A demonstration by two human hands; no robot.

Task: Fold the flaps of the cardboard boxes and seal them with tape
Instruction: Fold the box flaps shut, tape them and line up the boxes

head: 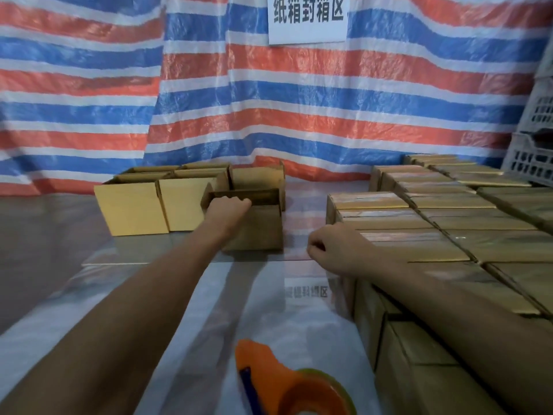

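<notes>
Well out in front of the person, the left hand reaches to an open cardboard box standing on the glossy surface, its fingers curled over the box's near top edge and gripping it. Just left of that box stand more open boxes, flaps up. The right hand lies against the near corner of a block of taped boxes that fills the right side; its fingers are curled in, and whether they pinch anything cannot be told. An orange tape dispenser lies on the surface at the bottom edge of the view, apart from both hands. Behind hangs a red, white and blue striped tarp bearing a white sign.
</notes>
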